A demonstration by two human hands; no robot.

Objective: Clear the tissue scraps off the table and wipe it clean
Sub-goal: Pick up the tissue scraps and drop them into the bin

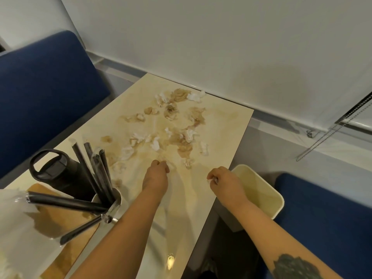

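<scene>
Cream worktop, one, stained brown across its middle and far half. Blue chair backs, two: far left and near right. Cream bin, one, just beside worktop's right edge. Black flask, one, lying at left. Cup of black wrapped straws, one; roughly six straws, some fallen. Tissue scraps, well over a dozen, white or soaked brown, scattered mid-worktop to far edge. Left hand, fingers curled, pinching a scrap at the nearest stain. Right hand, fingers curled round a small white scrap, beside the bin rim. Risks, judged: soaked scraps tearing under a pinch; scraps dropping short of the bin; a forearm knocking the straws over.
</scene>
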